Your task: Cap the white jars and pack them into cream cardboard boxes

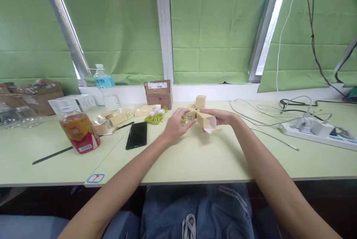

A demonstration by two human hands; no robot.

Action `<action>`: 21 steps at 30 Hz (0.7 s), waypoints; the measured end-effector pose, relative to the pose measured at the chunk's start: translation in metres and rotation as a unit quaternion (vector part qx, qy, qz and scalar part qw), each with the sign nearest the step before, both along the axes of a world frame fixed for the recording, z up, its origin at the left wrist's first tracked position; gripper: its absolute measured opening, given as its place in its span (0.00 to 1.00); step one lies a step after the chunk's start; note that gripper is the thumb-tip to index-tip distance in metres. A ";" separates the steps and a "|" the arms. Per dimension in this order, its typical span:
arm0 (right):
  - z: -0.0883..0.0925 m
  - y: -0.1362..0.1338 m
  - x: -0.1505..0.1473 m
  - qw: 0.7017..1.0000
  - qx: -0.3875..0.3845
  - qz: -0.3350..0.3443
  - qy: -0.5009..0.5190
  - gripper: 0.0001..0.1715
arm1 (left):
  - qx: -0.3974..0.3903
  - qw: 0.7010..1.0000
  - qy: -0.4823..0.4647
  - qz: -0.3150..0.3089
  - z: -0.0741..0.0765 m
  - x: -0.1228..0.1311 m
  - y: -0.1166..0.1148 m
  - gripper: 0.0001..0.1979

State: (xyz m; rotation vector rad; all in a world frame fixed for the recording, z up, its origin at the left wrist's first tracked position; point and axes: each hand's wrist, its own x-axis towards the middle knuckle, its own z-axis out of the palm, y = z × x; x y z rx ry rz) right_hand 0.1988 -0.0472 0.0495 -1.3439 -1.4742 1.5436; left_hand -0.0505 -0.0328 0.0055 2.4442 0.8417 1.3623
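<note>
Near the middle of the table, my right hand (220,116) is closed round a small yellow box (205,120) whose white-lined flap hangs open toward me. My left hand (177,124) is bent round a small item with a pale green square (190,117), just left of the box; its details are too small to tell. Behind my hands, a small closed yellow box (200,102) stands upright. Left of my left hand lie several green items (156,118). Farther left are opened yellow boxes (119,117).
A black phone (137,135), a red-orange bottle (80,133) and a water bottle (106,88) are on the left. A brown carton (158,95) stands at the back. On the right is a power strip (290,129) with cables.
</note>
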 end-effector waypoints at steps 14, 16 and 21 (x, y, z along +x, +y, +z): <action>-0.034 0.018 -0.063 0.955 0.268 -0.064 0.107 0.31 | -0.038 0.997 -0.058 0.037 -0.006 0.016 -0.002 0.41; -0.033 0.016 -0.065 0.926 0.343 -0.139 0.073 0.32 | 0.012 0.996 -0.030 0.078 -0.003 0.013 0.001 0.39; -0.028 0.013 -0.068 0.917 0.378 -0.113 0.048 0.32 | 0.072 0.991 0.025 0.112 0.003 0.009 0.001 0.39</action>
